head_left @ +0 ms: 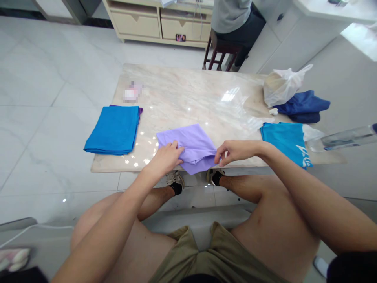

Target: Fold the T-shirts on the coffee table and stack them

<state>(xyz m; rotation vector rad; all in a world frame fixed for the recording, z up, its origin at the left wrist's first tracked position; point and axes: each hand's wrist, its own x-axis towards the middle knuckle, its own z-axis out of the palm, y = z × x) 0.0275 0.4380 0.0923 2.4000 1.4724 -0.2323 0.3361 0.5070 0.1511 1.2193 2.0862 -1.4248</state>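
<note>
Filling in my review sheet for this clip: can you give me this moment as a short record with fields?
surface: marble table
left hand: rests on purple cloth
right hand: pinches that cloth's near right corner
left side: folded blue cloth
right side: teal garment, clear bottle, dark blue garment, white plastic bag
far side: another person on a stool

You face a beige marble table [188,90] on a pale tiled floor [44,78]. Behind it stand a cream drawer cabinet [141,23] and a dark wooden stool [220,53]. Light glints on the tabletop.
</note>
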